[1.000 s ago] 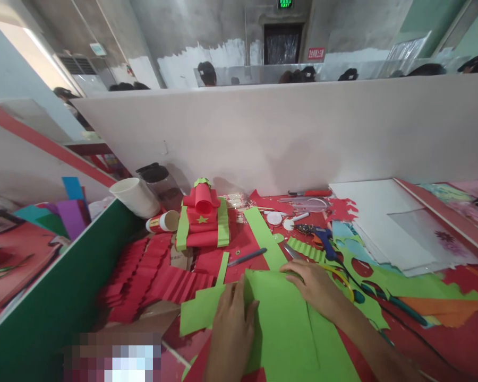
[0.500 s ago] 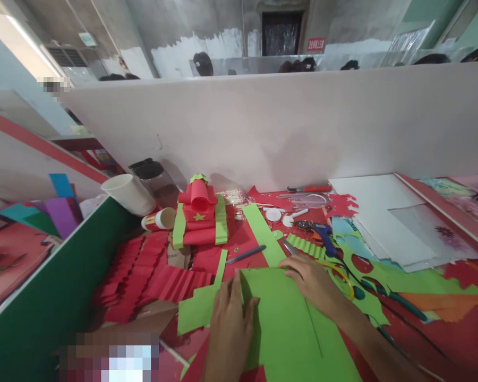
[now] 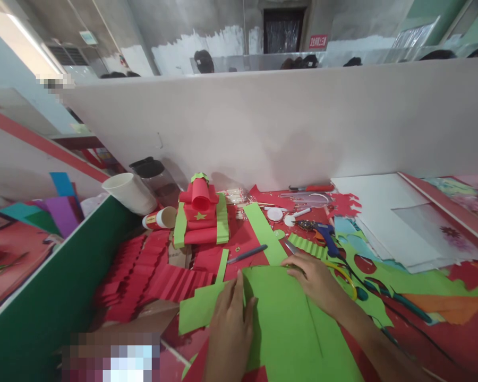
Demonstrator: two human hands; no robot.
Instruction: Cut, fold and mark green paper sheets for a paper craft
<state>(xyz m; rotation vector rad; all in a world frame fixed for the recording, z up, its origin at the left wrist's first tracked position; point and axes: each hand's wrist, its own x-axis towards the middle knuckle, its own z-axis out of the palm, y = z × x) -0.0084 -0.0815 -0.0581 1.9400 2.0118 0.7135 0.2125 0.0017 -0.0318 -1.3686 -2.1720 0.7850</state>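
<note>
A large green paper sheet (image 3: pixel 287 323) with a slit or dark line on its right side lies in front of me. My left hand (image 3: pixel 231 323) lies along its left edge, fingers stretched and thumb apart. At the far edge, my right hand (image 3: pixel 313 278) has the sheet between bent fingers and thumb. Just beyond that hand are scissors with a yellow handle (image 3: pixel 348 281), partly hidden by it. Smaller green paper pieces (image 3: pixel 197 310) stick out left of my left hand. Red paper (image 3: pixel 257 374) shows at the bottom, by the green sheet.
A red and green paper model (image 3: pixel 199 215) stands at the back, beside a paper cup (image 3: pixel 161 218). Pleated red paper (image 3: pixel 143 265) lies left. A pen (image 3: pixel 247 254), a blue glue gun (image 3: pixel 326 236), its cord and green-handled scissors (image 3: pixel 414 307) lie around. A green divider (image 3: pixel 56 281) borders the left.
The view has shifted very slightly. Both hands stay in place on the green sheet, with no clear movement.
</note>
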